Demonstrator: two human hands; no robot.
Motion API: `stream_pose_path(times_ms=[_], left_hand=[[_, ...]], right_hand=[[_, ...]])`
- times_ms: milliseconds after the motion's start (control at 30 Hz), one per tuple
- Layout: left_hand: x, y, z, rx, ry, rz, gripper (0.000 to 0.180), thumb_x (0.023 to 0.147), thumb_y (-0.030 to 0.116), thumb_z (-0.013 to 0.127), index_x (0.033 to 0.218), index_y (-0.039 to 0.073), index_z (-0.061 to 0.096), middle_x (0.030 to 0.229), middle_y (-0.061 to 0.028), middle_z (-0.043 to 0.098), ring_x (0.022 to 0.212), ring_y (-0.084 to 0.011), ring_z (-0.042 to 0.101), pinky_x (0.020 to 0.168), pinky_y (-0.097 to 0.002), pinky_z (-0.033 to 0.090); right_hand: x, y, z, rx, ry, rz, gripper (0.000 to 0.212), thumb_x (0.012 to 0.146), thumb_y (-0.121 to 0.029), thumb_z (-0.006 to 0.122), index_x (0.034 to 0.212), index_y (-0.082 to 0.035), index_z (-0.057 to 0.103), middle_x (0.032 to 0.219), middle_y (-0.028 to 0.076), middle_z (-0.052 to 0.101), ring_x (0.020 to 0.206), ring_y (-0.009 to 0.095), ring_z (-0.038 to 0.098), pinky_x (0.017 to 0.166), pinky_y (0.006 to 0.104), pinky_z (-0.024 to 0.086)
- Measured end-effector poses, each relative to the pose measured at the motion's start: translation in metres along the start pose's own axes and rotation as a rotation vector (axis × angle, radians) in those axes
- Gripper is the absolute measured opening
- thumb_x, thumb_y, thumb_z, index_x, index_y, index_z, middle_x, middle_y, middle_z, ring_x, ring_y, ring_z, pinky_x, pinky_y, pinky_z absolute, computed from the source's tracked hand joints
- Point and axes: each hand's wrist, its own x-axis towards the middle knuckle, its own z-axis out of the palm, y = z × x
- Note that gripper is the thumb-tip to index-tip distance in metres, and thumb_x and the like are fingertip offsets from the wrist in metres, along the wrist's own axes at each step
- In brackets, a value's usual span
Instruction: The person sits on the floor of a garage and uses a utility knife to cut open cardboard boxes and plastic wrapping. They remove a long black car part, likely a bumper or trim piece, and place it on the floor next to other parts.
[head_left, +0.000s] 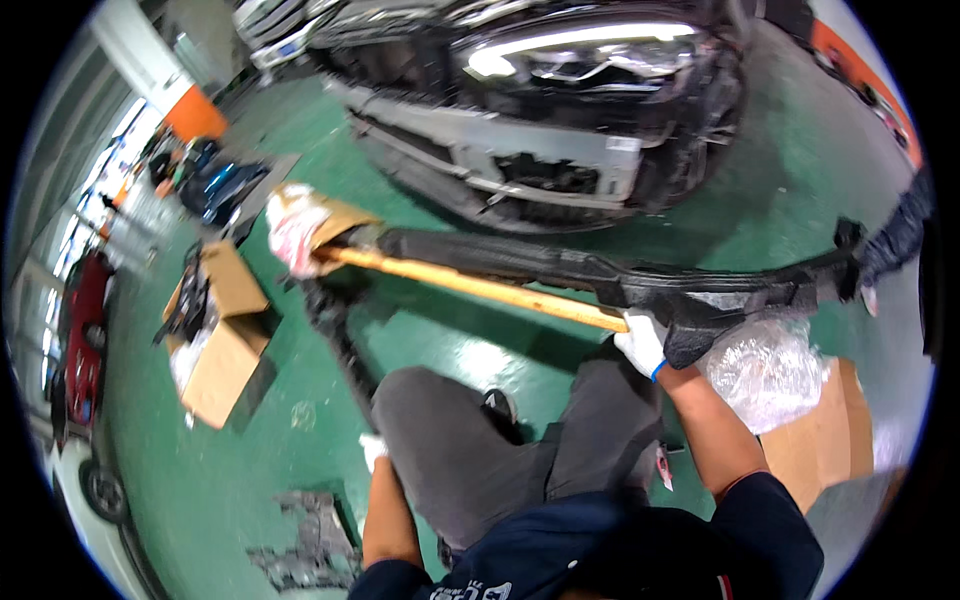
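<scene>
My right hand [642,345], in a white glove with a blue cuff, is closed at the near end of a long wooden pole [480,288]. The pole slants away to the left, its far end at a piece of cardboard and pinkish-white wrapping [305,225]. Just behind it stretches a long black car bumper part [500,255], its right end close to my right hand. My left hand [374,452], also white-gloved, is low beside my left knee, near a narrow dark strip [335,330]; its fingers are mostly hidden.
Ahead stands a car front [560,150] stripped of its bumper, headlight lit. An open cardboard box [225,375] with parts is at left, a dark broken piece [310,540] lower left. Clear plastic wrap [765,375] lies on cardboard [825,440] at right, below another person's dark sleeve [900,235].
</scene>
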Motion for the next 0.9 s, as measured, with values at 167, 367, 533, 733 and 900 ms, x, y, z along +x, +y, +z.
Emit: stream_pose_path(times_ms=[167,367,533,733,900], left_hand=[[-0.08,0.003,-0.022,0.182,-0.01,0.045,0.094,0.067,0.043,0.094,0.143,0.007,0.054,0.137,-0.0214,0.072,0.128,-0.0387,0.071,0.108,-0.0494,0.057],[-0.148,0.117,-0.141,-0.37,0.198,0.757,0.1,0.071,0.034,0.096,0.153,-0.003,0.052,0.135,-0.0269,0.07,0.123,-0.0421,0.069,0.11,-0.051,0.053],[-0.306,0.282,-0.198,-0.118,0.166,1.566,0.12,0.067,0.026,0.098,0.167,-0.001,0.037,0.163,-0.0282,0.046,0.151,-0.0409,0.046,0.127,-0.0461,0.035],[-0.385,0.401,-0.187,0.184,0.013,1.949,0.142,0.056,0.028,0.106,0.171,0.001,0.026,0.165,-0.0278,0.045,0.154,-0.0415,0.044,0.129,-0.0439,0.035],[-0.441,0.41,-0.173,-0.059,-0.268,2.05,0.11,0.065,0.026,0.097,0.157,0.0,0.044,0.144,-0.0247,0.06,0.135,-0.04,0.06,0.118,-0.0455,0.048]], right_hand=[[-0.048,0.087,-0.07,-0.129,0.043,0.011,0.033,0.091,-0.029,0.078,0.116,-0.006,0.075,0.107,0.018,0.072,0.105,0.037,0.068,0.096,0.0489,0.051],[-0.074,0.122,-0.148,0.381,-0.001,0.113,0.021,0.097,-0.021,0.075,0.11,-0.005,0.075,0.09,0.004,0.072,0.081,0.015,0.066,0.073,0.0394,0.054],[-0.049,0.037,-0.279,-0.405,0.262,-0.154,0.023,0.094,-0.022,0.078,0.105,-0.003,0.072,0.091,0.019,0.071,0.086,0.032,0.071,0.075,0.0454,0.056],[-0.069,-0.008,-0.406,-0.855,0.508,-0.227,0.028,0.093,-0.027,0.079,0.103,-0.002,0.072,0.09,0.023,0.071,0.083,0.035,0.072,0.076,0.0461,0.057],[-0.069,-0.085,-0.479,-1.196,0.625,0.17,0.04,0.091,-0.04,0.077,0.106,-0.003,0.077,0.087,0.021,0.074,0.083,0.037,0.073,0.08,0.0492,0.056]])
